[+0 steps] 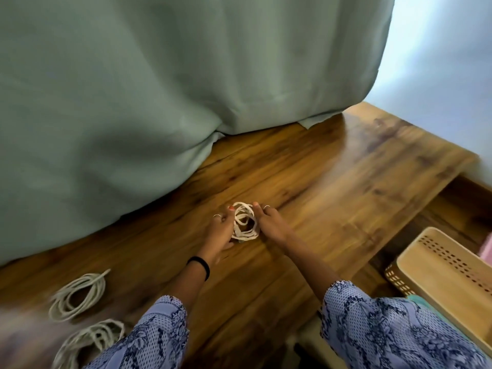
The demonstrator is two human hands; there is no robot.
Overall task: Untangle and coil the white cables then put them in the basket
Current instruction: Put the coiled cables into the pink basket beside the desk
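A small coil of flat white cable (pixel 244 222) rests on the wooden table (pixel 332 182), between my two hands. My left hand (pixel 222 229) grips its left side with curled fingers. My right hand (pixel 269 221) holds its right side, thumb against the loops. Two more white cable coils lie at the lower left: one (pixel 78 294) further from me, one (pixel 90 342) nearer and partly hidden by my left sleeve. The tan perforated basket (pixel 439 278) stands low at the right, beside the table.
A green curtain (pixel 159 89) hangs over the table's back and left. The table's right edge drops to a lower wooden floor or shelf where the basket stands. A pink object (pixel 487 249) shows at the far right edge.
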